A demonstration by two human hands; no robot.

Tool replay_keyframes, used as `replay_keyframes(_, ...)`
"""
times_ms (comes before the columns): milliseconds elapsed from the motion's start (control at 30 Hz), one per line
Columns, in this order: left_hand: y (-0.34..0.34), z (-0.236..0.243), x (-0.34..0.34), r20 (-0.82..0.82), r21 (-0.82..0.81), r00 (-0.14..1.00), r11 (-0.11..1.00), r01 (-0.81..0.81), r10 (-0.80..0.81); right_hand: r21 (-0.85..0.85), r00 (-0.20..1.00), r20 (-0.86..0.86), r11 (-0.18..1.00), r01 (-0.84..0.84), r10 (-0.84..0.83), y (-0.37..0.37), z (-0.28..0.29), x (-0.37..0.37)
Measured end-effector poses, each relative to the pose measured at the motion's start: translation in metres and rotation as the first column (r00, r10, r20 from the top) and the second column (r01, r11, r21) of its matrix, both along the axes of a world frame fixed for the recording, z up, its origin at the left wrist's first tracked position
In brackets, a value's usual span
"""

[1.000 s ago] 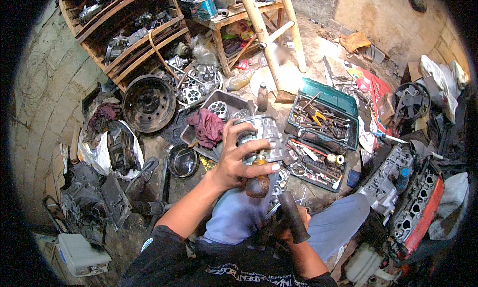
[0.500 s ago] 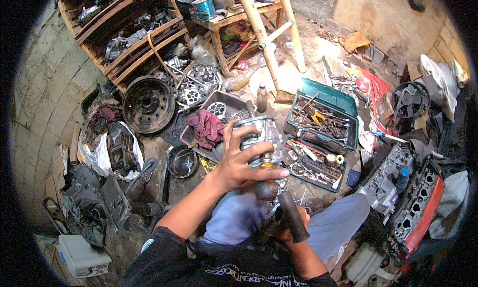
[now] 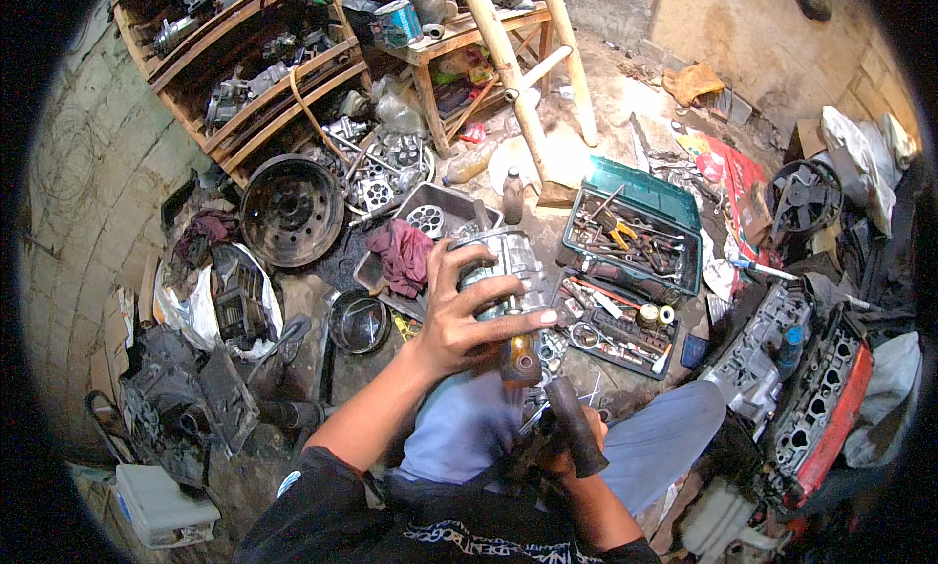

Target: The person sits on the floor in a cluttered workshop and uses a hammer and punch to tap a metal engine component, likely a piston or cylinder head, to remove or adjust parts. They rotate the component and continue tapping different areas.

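Note:
Near the centre, my left hand [image 3: 459, 325] is closed round a silver cast-metal housing [image 3: 513, 271], its fingers spread across the side. Beneath these fingers juts an amber, rounded handle-like piece [image 3: 520, 359]; its other end is hidden. My right hand [image 3: 586, 437], lower right, is closed on a dark cylindrical tool handle [image 3: 572, 427], which covers most of that hand and reaches up toward the amber piece. The tool's working end cannot be made out. My blue-clad leg [image 3: 664, 427] lies to the right.
An open green toolbox [image 3: 630, 237] with a lower tray [image 3: 611, 354] sits ahead right, engine heads [image 3: 757, 349] farther right. A grey bin [image 3: 410, 202] with a maroon rag [image 3: 401, 256], a wheel rim [image 3: 290, 212] and a black bowl [image 3: 357, 320] lie left. Wooden shelves [image 3: 234, 124] and a ladder [image 3: 508, 65] stand behind.
My left hand shifted slightly, its lower finger dipping right and then back up and left, while the amber piece changed angle a little. My right hand stays about where it was.

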State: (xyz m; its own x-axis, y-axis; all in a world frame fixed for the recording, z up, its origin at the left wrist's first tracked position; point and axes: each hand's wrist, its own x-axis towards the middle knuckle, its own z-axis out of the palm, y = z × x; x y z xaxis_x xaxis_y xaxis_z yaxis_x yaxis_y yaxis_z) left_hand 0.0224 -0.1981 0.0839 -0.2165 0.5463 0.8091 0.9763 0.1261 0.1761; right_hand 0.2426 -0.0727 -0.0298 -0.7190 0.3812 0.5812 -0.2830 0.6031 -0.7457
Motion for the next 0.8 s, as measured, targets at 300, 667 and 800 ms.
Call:
replay_keyframes(300,0.005,0.006,0.002,0.087,-0.063,0.992,0.995,-0.082,0.087,-0.088,0.996,-0.093,0.996,-0.021,0.013,-0.005,0.013,-0.005)
replay_keyframes(667,0.004,0.009,0.004,0.129,-0.055,0.982,0.989,-0.134,0.14,0.038,0.999,-0.013,0.999,0.031,-0.031,-0.003,0.017,-0.014)
replay_keyframes(800,0.006,0.012,0.002,0.13,-0.061,0.982,0.99,-0.129,0.136,0.01,0.937,-0.345,0.998,-0.057,0.057,-0.005,-0.021,-0.017)
